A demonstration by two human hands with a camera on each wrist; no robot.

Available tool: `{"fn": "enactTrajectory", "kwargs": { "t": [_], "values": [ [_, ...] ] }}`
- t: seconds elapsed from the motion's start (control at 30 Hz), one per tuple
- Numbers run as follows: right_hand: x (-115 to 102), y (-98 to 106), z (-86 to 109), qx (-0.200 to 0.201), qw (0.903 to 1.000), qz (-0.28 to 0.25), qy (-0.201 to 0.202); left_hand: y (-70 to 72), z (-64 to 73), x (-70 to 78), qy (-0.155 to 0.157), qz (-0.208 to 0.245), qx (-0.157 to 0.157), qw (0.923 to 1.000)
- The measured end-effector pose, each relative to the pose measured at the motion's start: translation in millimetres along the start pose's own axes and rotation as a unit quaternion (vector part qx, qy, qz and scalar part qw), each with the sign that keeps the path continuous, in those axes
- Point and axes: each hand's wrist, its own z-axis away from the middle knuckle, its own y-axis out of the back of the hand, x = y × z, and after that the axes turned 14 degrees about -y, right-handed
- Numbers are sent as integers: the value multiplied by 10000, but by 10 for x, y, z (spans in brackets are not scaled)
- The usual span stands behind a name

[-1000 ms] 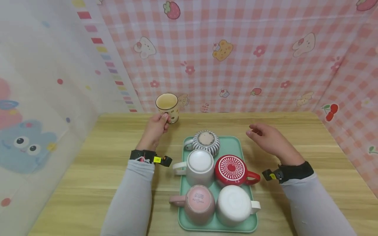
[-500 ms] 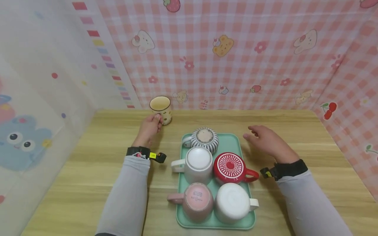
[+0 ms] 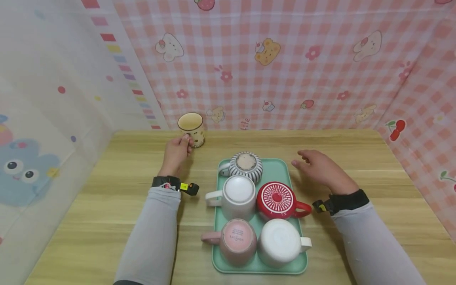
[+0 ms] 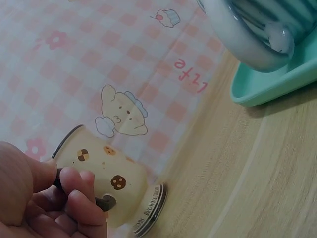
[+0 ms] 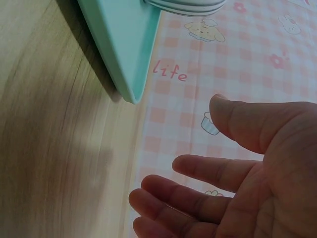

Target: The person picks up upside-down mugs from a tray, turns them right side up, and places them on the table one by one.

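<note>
On a wooden table (image 3: 107, 206), the left hand (image 3: 177, 152) pinched the handle (image 4: 105, 202) of a yellow cup (image 3: 198, 135) at the far left; the right hand (image 3: 318, 168), fingers (image 5: 166, 190) apart, hung right of a tray (image 3: 278, 168) of upturned mugs (image 3: 238, 241).

Smooth cream mug (image 4: 116, 166), wood-grain tabletop (image 3: 89, 221).

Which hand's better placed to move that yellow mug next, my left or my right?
Probably your left hand: it holds the yellow mug by its handle. Your right hand is empty, but off to the right of the tray, farther from the mug.
</note>
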Motion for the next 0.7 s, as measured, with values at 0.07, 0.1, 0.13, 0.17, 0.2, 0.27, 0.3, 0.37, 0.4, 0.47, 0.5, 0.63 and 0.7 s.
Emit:
{"fn": "enactTrajectory", "kwargs": {
  "t": [0.07, 0.1, 0.13, 0.17, 0.2, 0.27, 0.3, 0.37, 0.4, 0.47, 0.5, 0.63, 0.7],
  "values": [
    [3, -3, -2, -22, 10000, 15, -9, -1, 4, 4, 0, -21, 36, 10000],
    [4, -5, -3, -30, 10000, 26, -17, -1, 5, 4, -9, -62, 52, 10000],
    [4, -7, -3, -38, 10000, 38, -11, 1, 8, 6, -13, -98, 64, 9999],
    [4, -10, -4, -46, 10000, 46, -8, 3, 11, 8, -26, -174, 63, 9998],
    [5, -15, -5, -55, 10000, 51, -6, 7, 13, 8, -30, -323, 52, 9995],
    [1, -11, -4, -50, 10000, 57, 32, 18, 21, 25, -77, -627, -6, 9980],
    [-4, -12, -3, -50, 10000, 48, 39, 23, 27, 37, -100, -788, -42, 9968],
    [-8, -11, -2, -57, 10000, 30, 57, 33, 36, 56, -162, -1068, -87, 9941],
    [-11, -12, 0, -66, 10000, 24, 58, 37, 40, 64, -250, -1226, -68, 9921],
    [-16, -12, 3, -68, 10000, 26, 54, 41, 51, 90, -469, -1420, 1, 9887],
    [-20, -14, 6, -73, 10000, 20, 50, 41, 57, 104, -600, -1516, 57, 9866],
    [-27, -10, 21, -86, 9999, 36, 61, 26, 109, 203, -1175, -1821, 42, 9762],
    [-26, -9, 23, -89, 9999, 33, 76, 9, 148, 276, -1278, -1873, -294, 9735]
  ]
}}
